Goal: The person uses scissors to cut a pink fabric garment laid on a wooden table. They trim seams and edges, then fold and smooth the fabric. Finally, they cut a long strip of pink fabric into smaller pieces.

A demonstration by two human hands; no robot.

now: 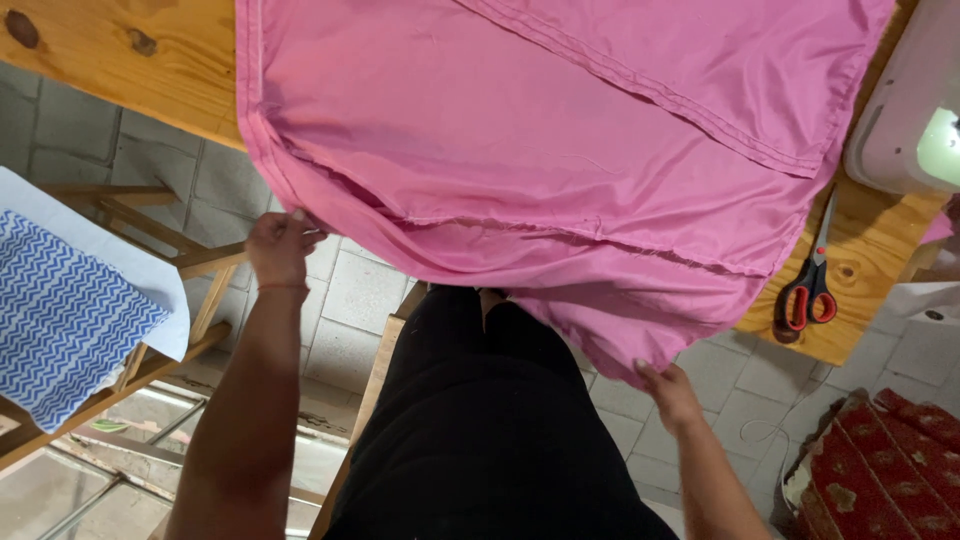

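Grey tiled floor (350, 300) beneath a knotty (pine-coloured) wooden table (120, 60).

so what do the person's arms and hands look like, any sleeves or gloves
Both arms are bare up to the frame edge, with no sleeves in view. The left hand and right hand wear no gloves, and no rings or watch can be seen. A thin band seems to circle the left wrist, too fine to be sure. The legs below are in black clothing.

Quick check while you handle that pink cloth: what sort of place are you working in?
Probably a home sewing corner or small tailoring workspace: pink fabric spread over a wooden table, a white sewing machine at its edge, and red-handled scissors beside it.
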